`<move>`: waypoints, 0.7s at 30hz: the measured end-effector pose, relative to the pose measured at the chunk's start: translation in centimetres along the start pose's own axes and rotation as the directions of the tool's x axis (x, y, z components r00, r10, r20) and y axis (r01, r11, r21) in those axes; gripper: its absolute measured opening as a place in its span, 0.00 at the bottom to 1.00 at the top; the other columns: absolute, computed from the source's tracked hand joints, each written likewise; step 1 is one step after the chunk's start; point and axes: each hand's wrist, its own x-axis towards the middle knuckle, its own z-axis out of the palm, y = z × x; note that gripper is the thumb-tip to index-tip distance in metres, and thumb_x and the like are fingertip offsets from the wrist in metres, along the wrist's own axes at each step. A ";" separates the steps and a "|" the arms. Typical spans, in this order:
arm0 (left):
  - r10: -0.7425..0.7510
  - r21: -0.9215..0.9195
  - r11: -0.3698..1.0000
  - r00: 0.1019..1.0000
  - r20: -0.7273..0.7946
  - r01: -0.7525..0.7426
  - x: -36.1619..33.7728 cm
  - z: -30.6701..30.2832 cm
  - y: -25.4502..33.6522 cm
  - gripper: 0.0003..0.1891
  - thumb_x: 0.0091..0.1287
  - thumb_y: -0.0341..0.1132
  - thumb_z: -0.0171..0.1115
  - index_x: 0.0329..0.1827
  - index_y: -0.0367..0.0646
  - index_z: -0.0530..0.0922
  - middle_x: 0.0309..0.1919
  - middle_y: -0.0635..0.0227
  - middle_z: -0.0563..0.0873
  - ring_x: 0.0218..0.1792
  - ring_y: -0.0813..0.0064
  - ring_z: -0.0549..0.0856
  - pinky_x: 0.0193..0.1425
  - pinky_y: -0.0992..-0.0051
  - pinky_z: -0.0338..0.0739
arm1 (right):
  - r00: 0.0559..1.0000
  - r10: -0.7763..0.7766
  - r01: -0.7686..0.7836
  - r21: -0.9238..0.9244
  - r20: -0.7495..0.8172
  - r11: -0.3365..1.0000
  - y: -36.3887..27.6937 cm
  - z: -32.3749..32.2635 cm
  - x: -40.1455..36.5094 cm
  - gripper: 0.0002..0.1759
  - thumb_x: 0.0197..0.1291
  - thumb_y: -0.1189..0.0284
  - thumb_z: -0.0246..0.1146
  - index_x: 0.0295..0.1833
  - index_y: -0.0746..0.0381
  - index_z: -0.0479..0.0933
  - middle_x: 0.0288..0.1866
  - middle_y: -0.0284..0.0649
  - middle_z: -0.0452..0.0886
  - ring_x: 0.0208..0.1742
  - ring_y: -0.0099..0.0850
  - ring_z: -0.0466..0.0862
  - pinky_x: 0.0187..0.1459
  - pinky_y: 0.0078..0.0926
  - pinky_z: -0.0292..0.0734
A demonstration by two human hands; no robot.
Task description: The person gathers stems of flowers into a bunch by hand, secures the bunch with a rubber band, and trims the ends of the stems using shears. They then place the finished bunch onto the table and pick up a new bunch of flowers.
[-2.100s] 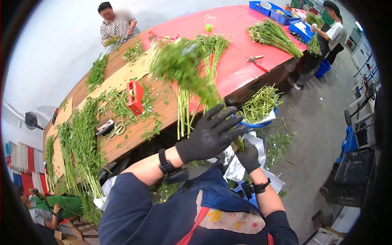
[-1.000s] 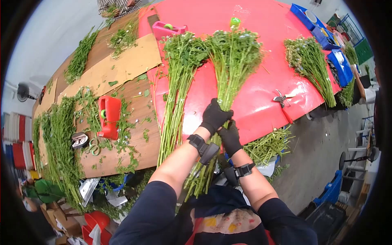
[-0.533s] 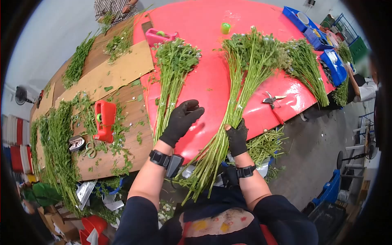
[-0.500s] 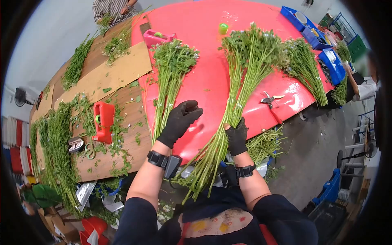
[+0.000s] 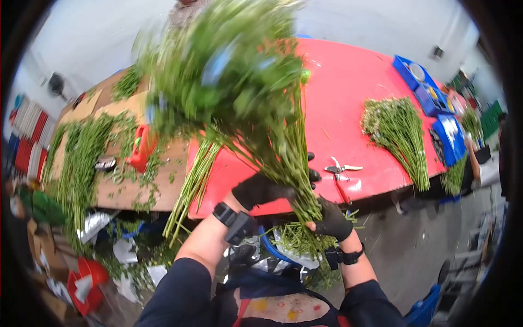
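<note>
A large bunch of leafy green stems [image 5: 294,180] is lifted off the table, its top blurred by motion and close to the camera. My left hand [image 5: 261,191], in a dark glove, is closed round the stems from behind, with fingertips showing on their right side. Lower down, my right hand [image 5: 331,219], also gloved, grips the same stems near their cut ends. A second bunch [image 5: 197,182] lies on the table to the left, its leafy top hidden behind the raised one. Pruning shears [image 5: 342,169] with red handles lie open to the right of my hands.
Another bunch [image 5: 400,136] lies on the red table cover [image 5: 332,82]. Blue bins [image 5: 427,95] stand at the right edge. A red tape dispenser [image 5: 143,148] and loose greenery [image 5: 81,163] are on the left. Cut stems [image 5: 297,240] lie below. People are partly visible behind and right.
The bunch has come up off the table towards the camera, its top swinging left. My left hand, open before, has moved right and closed round its stems. My right hand has moved lower.
</note>
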 end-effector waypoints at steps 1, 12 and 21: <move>-0.017 -0.097 0.995 0.999 -0.038 0.013 -0.3 2.0 -1.3 0.46 0.57 0.31 0.70 0.74 0.41 0.49 0.62 0.56 0.73 0.64 0.60 0.73 0.69 0.59 0.66 | 0.998 0.058 -0.056 -0.229 0.005 0.972 1.9 -1.2 -1.5 0.42 0.46 0.62 0.72 0.66 0.68 0.65 0.59 0.46 0.75 0.59 0.34 0.76 0.61 0.33 0.69; 0.175 0.382 0.924 0.857 -0.485 0.028 -5.9 11.2 -18.7 0.30 0.62 0.32 0.65 0.67 0.38 0.65 0.62 0.59 0.75 0.60 0.72 0.75 0.66 0.70 0.70 | 0.986 -0.164 0.147 -0.543 0.017 0.827 6.3 -1.9 -11.8 0.34 0.45 0.75 0.69 0.61 0.62 0.69 0.50 0.52 0.78 0.51 0.49 0.79 0.52 0.39 0.74; 0.266 0.612 0.787 0.855 -0.445 0.073 -8.6 12.7 -22.3 0.23 0.64 0.43 0.65 0.59 0.41 0.75 0.54 0.63 0.81 0.52 0.71 0.79 0.60 0.71 0.72 | 0.854 -0.434 0.520 -0.511 0.287 0.684 9.4 0.4 -12.0 0.34 0.49 0.77 0.66 0.64 0.64 0.64 0.50 0.58 0.76 0.48 0.54 0.79 0.47 0.42 0.77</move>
